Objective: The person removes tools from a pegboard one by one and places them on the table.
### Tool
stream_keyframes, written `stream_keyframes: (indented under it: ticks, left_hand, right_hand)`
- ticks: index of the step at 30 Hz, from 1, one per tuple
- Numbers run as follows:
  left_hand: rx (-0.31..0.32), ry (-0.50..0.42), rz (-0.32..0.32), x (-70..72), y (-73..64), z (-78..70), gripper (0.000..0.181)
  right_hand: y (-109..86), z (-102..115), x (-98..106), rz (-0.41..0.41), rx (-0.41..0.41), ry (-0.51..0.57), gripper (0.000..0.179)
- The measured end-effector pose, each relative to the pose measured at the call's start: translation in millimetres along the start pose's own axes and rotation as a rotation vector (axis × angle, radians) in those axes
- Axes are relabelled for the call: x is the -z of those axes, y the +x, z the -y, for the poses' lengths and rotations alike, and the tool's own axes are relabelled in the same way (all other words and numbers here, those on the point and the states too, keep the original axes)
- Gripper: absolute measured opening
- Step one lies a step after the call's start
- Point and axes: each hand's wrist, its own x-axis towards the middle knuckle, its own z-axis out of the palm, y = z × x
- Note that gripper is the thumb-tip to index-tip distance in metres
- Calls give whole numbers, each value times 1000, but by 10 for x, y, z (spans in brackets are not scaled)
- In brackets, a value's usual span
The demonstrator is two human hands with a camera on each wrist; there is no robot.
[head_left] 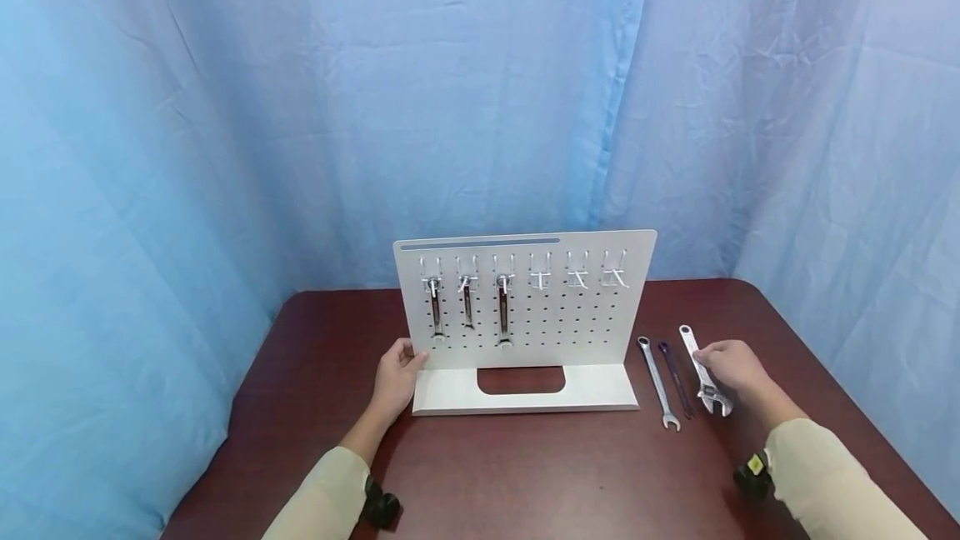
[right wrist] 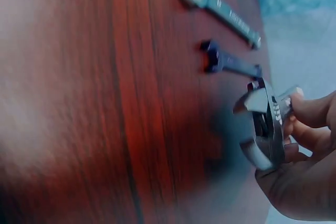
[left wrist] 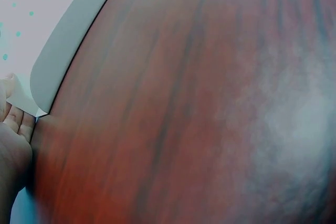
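Note:
My left hand (head_left: 397, 377) holds the lower left edge of a white pegboard stand (head_left: 570, 336), its thumb on the front face. To the right of the board, my right hand (head_left: 735, 367) pinches the handle of a silver adjustable wrench (head_left: 708, 397). In the right wrist view that wrench's jaws face the camera, seemingly raised off the tabletop. Beside it lie a dark purple wrench (head_left: 677, 382) and a silver combination wrench (head_left: 657, 382). Three wrenches hang from the board's left hooks: one at far left (head_left: 436, 311), a shorter one (head_left: 468, 307) and a longer one (head_left: 504, 313).
Three bare hooks, such as the middle one (head_left: 577, 277), stick out from the board's right half. The dark red-brown table (head_left: 510, 473) has rounded back corners. Blue curtains (head_left: 450, 107) hang behind it and at both sides.

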Motion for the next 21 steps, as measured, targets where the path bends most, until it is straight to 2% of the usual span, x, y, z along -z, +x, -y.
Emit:
stream_keyframes:
  ticks: [5,10,21]
  left_hand:
    - [14,5,1,-17,-11,32,8]
    - [43,-29,12,-21,-22,16,9]
    - [48,-13,13,-23,7,-2,11]
  right_hand:
    - [67,-144,-31,59,-35,-36,32]
    - [89,-138,-72,32,-20,-115,28]
    - [95,-36,-72,9,-23,-230,35]
